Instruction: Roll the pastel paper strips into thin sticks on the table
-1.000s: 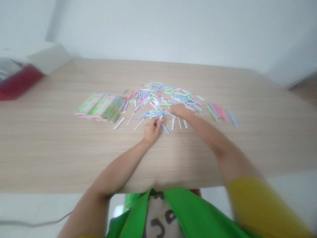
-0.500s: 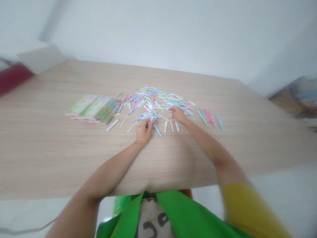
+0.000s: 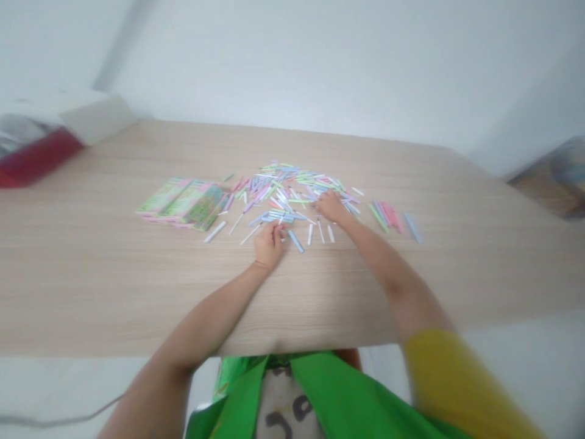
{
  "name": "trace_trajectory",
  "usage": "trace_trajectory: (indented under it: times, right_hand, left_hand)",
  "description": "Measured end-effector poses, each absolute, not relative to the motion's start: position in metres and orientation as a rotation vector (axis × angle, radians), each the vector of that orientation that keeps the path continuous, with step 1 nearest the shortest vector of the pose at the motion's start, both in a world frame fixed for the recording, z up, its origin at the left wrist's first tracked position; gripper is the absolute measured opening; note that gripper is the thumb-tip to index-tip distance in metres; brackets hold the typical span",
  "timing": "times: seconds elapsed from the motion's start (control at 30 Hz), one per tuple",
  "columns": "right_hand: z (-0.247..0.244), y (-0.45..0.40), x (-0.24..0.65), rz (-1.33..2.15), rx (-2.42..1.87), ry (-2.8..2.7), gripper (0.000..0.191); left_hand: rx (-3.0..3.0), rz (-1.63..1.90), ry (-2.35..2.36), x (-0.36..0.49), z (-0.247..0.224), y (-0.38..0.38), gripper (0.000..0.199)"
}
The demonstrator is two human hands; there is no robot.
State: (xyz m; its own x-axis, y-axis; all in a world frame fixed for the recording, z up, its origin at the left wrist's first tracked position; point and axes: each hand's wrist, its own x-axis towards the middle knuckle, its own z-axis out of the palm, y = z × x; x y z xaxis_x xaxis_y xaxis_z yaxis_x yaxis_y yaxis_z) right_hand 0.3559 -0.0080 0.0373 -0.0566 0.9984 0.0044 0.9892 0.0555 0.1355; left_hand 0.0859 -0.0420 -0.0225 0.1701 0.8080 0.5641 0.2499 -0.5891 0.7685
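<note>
See slim, pastel-coloured sticks (image 3: 283, 175), apparently plastic, heaped at centre of the frame: probably light, stiff, slightly slippery; best to pinch at mid-length. Note left hand (image 3: 269, 244) and right hand (image 3: 329, 206) with fingers bent; cannot tell if gripping.

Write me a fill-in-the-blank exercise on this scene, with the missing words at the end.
The green-and-pink packs lie on the ____ side of the heap of sticks.
The hand nearer the wall is the ____ one.
The lone stick farthest right on the table is ____.
The sleeve in view is ____.

Missing words: left; right; blue; yellow.
</note>
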Motion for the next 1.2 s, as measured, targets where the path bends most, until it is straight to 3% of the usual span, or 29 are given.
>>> trace_trajectory:
  times: [0.27, 0.43, 0.7, 0.83, 0.97, 1.07, 1.2]
  right_hand:
    - [0.034, 0.007, 0.350, 0.044, 1.958, 2.231, 0.033]
    - [0.027, 0.002, 0.341, -0.059, 2.097, 2.183, 0.040]
    - [0.027, -0.014, 0.321, -0.213, 2.331, 2.440, 0.025]
    - [0.022, -0.027, 0.301, -0.288, 2.647, 2.557, 0.037]
    - [0.017, -0.048, 0.272, -1.039, 3.259, 2.466, 0.042]
    - [0.017, -0.064, 0.253, -1.659, 3.416, 2.162, 0.045]
    - [0.022, -0.078, 0.238, -2.012, 3.495, 1.965, 0.037]
  left_hand:
    - [2.030, 1.443, 0.985, 0.089, -0.023, -0.041, 0.030]
    - [2.044, 1.411, 0.955, 0.090, -0.023, -0.040, 0.029]
    - [1.888, 1.407, 0.984, 0.091, -0.023, -0.040, 0.029]
    - [1.791, 1.438, 0.962, 0.092, -0.024, -0.037, 0.028]
    - [1.605, 1.484, 0.935, 0.095, -0.026, -0.035, 0.031]
    - [1.542, 1.518, 0.887, 0.098, -0.027, -0.038, 0.035]
    - [1.525, 1.534, 0.872, 0.101, -0.025, -0.040, 0.039]
